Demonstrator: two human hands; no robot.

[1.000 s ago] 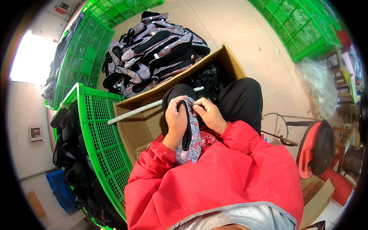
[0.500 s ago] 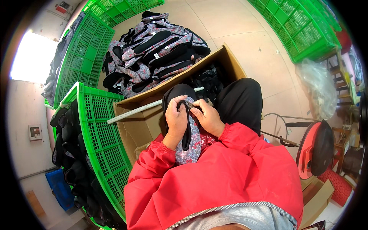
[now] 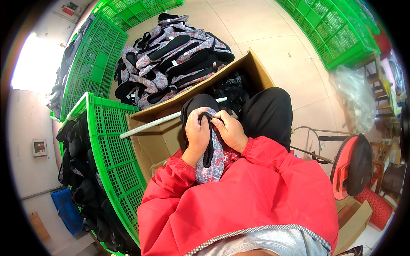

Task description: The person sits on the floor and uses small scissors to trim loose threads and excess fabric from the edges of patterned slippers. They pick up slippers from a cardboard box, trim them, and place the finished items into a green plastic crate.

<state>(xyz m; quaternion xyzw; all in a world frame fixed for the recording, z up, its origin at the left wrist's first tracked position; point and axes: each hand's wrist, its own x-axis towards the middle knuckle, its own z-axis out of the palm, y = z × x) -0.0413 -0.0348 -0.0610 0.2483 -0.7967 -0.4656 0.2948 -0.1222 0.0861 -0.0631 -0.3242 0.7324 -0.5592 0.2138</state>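
Note:
A grey floral slipper (image 3: 215, 164) with black edging lies over my lap, its long black-edged opening toward my left side. My left hand (image 3: 197, 134) is closed around its far end, the thumb pressed by the edging. My right hand (image 3: 231, 130) pinches the same end from the other side, thumb and forefinger together at the fabric. Whatever sits between those fingertips is too small to make out. Beyond my knees, an open cardboard box (image 3: 260, 70) holds dark pieces (image 3: 233, 91), and a pale rod (image 3: 156, 124) lies across it.
Past the box, many similar slippers (image 3: 171, 64) with black soles are heaped on the tiled floor (image 3: 273, 51). A green crate (image 3: 115, 158) of black slippers (image 3: 81, 166) stands at my left. More green crates (image 3: 335, 36) stand farther off. A red and black round stool (image 3: 352, 166) is at the right.
My right hand has shifted slightly left and closer to my left hand at the slipper's far end. The slipper has stayed nearly in place.

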